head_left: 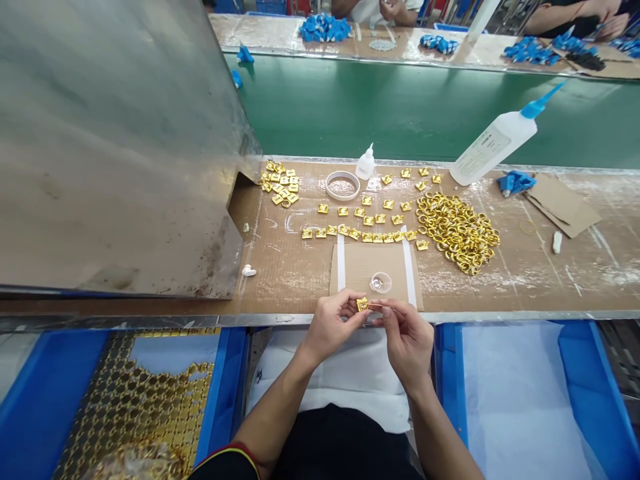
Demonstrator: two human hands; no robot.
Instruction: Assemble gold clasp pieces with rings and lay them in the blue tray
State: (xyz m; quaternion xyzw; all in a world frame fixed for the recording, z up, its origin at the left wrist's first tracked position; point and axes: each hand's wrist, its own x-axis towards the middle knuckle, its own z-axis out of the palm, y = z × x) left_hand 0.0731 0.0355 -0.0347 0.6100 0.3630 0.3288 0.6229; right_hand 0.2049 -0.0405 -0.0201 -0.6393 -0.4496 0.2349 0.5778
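Observation:
Between the fingertips of my left hand (332, 327) is a small square gold piece (363, 305). My right hand (407, 337) pinches a thin stick (375, 306), its tip at the gold piece. Just beyond my hands, a small clear cup (381, 283) stands on a cardboard pad (370, 263) with white tape strips. Past the pad lie rows of similar gold pieces (367, 237). A heap of gold rings (457, 230) sits to the right of them.
A metal housing (115, 147) blocks the left. Behind the work stand a tape roll (343, 186), a small dropper bottle (366, 165) and a large bottle (495, 147). Blue bins (590, 387) flank my lap. Across the green belt (375, 107) are co-workers' hands.

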